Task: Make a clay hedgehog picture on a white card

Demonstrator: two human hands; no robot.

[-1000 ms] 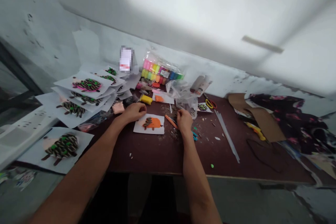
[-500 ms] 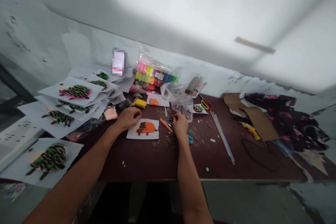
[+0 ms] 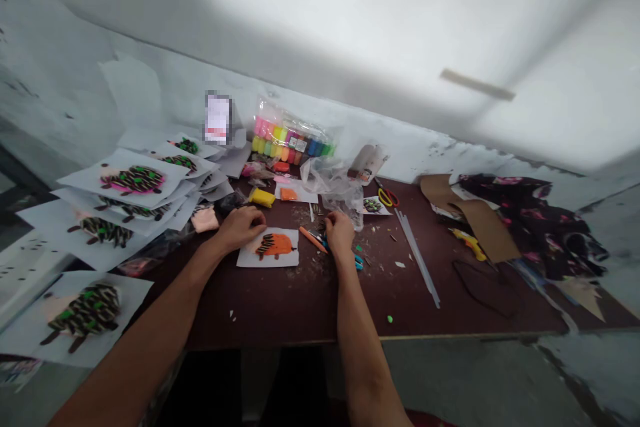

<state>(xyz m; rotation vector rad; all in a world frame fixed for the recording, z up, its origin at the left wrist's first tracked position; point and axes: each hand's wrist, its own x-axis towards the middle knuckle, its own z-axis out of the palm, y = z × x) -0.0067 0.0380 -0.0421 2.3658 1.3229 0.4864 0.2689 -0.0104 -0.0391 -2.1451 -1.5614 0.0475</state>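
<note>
A small white card (image 3: 248,258) lies on the table before me, bearing an orange clay hedgehog (image 3: 281,245) with dark striped spines on its left part. My left hand (image 3: 245,225) rests at the card's upper left corner, fingers curled together; whatever they may hold is hidden. To the card's right, my right hand (image 3: 340,232) is closed in a pinch over small dark scraps, and what is between its fingertips is too small to name. Beside it lie an orange stick-shaped tool (image 3: 313,239) and blue-handled scissors (image 3: 359,262), partly covered by that hand.
Finished hedgehog cards (image 3: 123,180) are stacked at the left. Behind stand a pack of coloured clay (image 3: 293,140), a yellow clay block (image 3: 261,197) and a crumpled plastic bag (image 3: 340,193). Rightward are red-yellow scissors (image 3: 387,197), glue sticks (image 3: 417,257), a yellow glue gun (image 3: 469,243) and cardboard (image 3: 493,230).
The whole view has shifted slightly, with things appearing a little further left. Both hands keep nearly the same places and poses relative to the card and scraps.
</note>
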